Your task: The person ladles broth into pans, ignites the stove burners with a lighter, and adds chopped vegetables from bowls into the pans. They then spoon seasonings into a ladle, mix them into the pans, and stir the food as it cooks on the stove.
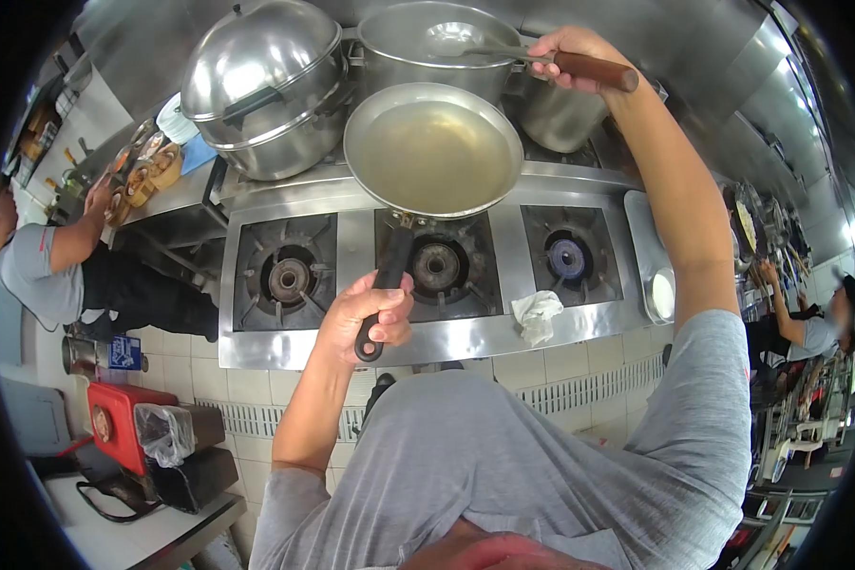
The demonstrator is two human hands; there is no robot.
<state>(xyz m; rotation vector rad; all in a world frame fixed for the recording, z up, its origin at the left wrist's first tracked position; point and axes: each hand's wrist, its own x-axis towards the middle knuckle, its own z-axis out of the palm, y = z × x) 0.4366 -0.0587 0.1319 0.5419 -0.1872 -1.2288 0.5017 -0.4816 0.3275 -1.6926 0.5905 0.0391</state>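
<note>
My left hand (369, 313) is wrapped around the black handle of a frying pan (437, 215). The pan is over the back of the stove, above the middle burner, with a pale yellowish, see-through liquid visible inside. At the upper right, my right hand (572, 46) grips a ladle (594, 68) near where its metal shaft meets the brown wooden handle. The ladle's bowl is over or in a large steel pot (385, 74) behind the pan; I cannot tell whether it touches the liquid there.
A domed steel steamer (261, 71) stands left of the pot, and another steel pot (560, 114) to its right. A crumpled white cloth (538, 315) lies on the stove's front edge (427, 344). Co-workers (43, 271) are at both sides. The right burner (567, 257) shows a bluish glow.
</note>
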